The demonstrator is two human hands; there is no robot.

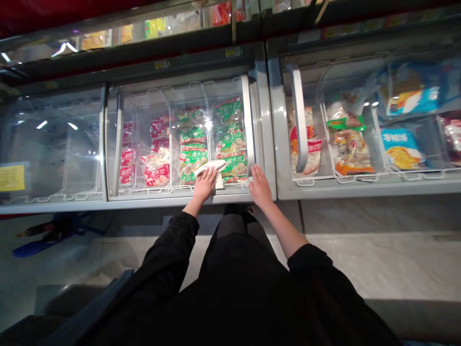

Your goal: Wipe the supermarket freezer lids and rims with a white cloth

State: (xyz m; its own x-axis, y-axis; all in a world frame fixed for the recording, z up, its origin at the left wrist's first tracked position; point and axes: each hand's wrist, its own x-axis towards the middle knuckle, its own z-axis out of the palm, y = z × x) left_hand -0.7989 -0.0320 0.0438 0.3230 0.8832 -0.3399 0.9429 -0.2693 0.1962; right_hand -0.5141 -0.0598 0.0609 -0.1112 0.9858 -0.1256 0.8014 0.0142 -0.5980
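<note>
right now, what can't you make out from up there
All in the head view:
Palm of the left hand: hidden by the back of that hand.
Whatever lies directly under the white cloth: covered by the cloth and the hand.
Print on the yellow sign: too small and blurred.
Maroon packet: cut off by the right edge.
Upper-shelf packets: labels lost to blur.

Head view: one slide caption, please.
Left hand on a white cloth over a clear freezer lid, right hand near its handle.
</note>
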